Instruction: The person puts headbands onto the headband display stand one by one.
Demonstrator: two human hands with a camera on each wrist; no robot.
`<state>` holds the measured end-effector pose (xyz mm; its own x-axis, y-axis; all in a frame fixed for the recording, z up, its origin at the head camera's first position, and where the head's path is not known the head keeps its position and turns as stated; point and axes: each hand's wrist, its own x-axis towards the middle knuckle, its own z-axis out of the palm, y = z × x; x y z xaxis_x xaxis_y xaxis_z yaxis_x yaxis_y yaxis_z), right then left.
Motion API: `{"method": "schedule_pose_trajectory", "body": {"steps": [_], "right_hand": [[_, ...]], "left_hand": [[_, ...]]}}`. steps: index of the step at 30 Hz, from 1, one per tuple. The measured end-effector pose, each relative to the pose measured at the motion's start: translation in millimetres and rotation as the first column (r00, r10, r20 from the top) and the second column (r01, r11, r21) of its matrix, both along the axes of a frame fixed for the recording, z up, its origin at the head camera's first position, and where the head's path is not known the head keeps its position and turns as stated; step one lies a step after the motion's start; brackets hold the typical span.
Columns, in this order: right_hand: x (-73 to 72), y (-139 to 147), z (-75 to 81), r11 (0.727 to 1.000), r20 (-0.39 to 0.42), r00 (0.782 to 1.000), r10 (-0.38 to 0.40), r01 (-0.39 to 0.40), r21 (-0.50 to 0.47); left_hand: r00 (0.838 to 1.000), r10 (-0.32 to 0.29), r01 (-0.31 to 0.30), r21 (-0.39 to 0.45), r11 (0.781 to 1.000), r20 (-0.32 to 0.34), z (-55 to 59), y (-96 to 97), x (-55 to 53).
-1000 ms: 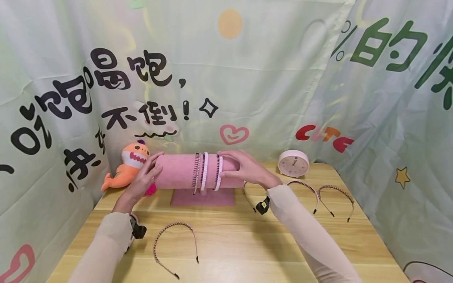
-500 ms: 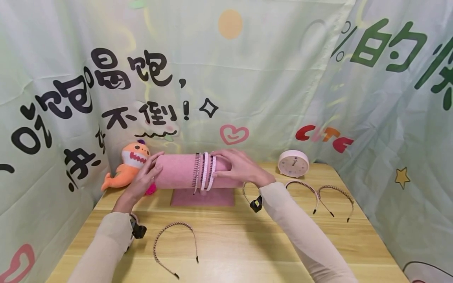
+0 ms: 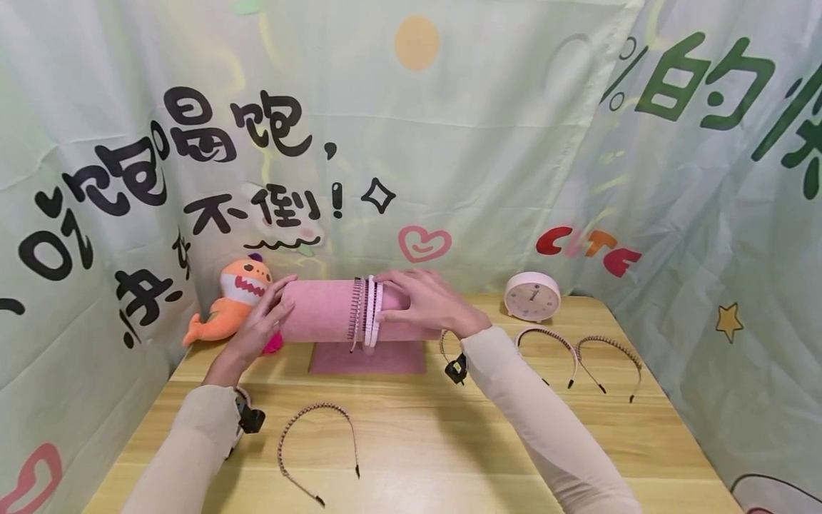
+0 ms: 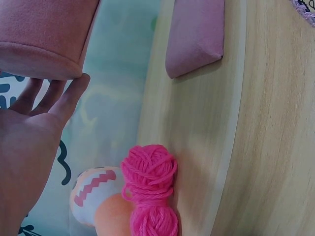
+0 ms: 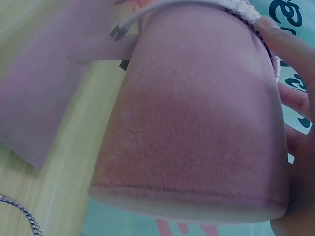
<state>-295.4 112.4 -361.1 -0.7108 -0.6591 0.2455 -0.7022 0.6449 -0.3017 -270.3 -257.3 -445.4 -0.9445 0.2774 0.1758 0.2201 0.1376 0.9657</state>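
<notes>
A pink velvet display roll (image 3: 321,310) lies sideways on its stand, with several headbands around its middle. My left hand (image 3: 260,325) is at the roll's left end; in the left wrist view its fairly straight fingers (image 4: 69,101) touch the end's edge. My right hand (image 3: 427,303) reaches over the roll's right half, thumb and fingers on a white braided headband (image 3: 377,314). In the right wrist view the thumb tip presses that headband (image 5: 241,9), with other fingers behind the roll. It sits close against another white headband, and a thin dark-toothed one (image 3: 355,314) is left of them.
One beaded headband (image 3: 321,407) lies front left. Others, including a dark-beaded headband (image 3: 610,343), lie at right by a round clock (image 3: 533,296). An orange plush shark (image 3: 227,314) and pink yarn (image 4: 150,172) are beside my left hand. Printed cloth (image 3: 481,143) hangs behind.
My right hand has slid the white headband leftward along the roll, closing the gap to the other headbands. My left hand has stayed at the roll's left end.
</notes>
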Motion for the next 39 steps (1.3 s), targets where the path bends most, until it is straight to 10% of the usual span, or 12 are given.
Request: {"method": "schedule_pose_trajectory", "body": {"steps": [28,39], "right_hand": [[0.0,-2.8,-0.9,1.000,0.016,1.000,-0.002,0.002,0.001],[-6.3,15.6,-1.9,0.959,0.198,0.980,0.029,0.028,-0.281]], "left_hand": [[1.000,0.025,-0.025,-0.020,0.999,0.010,3.1,1.4,4.0],[1.000,0.019,-0.019,-0.006,1.000,0.013,2.4,2.9,4.4]]}}
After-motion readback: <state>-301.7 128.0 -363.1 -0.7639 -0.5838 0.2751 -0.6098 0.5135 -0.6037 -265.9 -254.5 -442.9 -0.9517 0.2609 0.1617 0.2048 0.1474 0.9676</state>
